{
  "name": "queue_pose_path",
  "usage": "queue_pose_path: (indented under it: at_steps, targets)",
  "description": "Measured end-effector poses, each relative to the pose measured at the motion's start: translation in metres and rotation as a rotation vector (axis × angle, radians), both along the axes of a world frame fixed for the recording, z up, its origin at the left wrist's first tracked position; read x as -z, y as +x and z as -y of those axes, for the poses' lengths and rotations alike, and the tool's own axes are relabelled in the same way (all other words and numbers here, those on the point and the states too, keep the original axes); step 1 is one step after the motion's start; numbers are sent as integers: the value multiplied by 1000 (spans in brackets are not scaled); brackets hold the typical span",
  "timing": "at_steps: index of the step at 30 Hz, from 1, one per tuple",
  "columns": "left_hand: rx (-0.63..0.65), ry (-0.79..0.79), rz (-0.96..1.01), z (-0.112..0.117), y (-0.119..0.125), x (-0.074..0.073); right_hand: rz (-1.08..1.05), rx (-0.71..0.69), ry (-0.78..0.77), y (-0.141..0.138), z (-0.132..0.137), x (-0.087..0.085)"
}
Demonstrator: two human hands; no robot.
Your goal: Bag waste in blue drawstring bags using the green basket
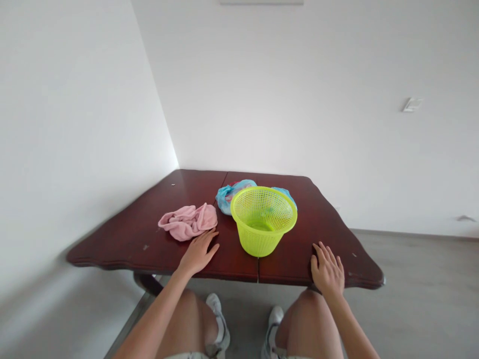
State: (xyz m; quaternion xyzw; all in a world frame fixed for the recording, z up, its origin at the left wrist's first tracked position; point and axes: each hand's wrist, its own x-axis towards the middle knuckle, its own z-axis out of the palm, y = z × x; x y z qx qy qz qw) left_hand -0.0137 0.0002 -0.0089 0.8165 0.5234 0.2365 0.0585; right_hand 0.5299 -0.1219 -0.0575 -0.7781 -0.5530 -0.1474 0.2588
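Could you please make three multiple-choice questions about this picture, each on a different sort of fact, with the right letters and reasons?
1. Where is the pink towel relative to the lime-green plastic basket?
A) left of it B) inside it C) under it

2. What is the main colour of the crumpled plastic bag?
A) yellow B) blue C) black

3. How does the basket stand?
A) upside down B) on its side C) upright, opening upward

1: A, the towel lies beside it on the left.
2: B, blue shows behind the basket.
3: C, its rim faces up.
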Motion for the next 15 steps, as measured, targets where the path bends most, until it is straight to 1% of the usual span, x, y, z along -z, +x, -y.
queue_pose_path:
  at_steps: [10, 15]
  targets:
    - [-25, -14, 19, -1, -1, 2, -2, -12, -5, 1, 1, 2]
    - [-25, -7, 43, 1, 0, -1, -14, -26, 10, 4, 2, 5]
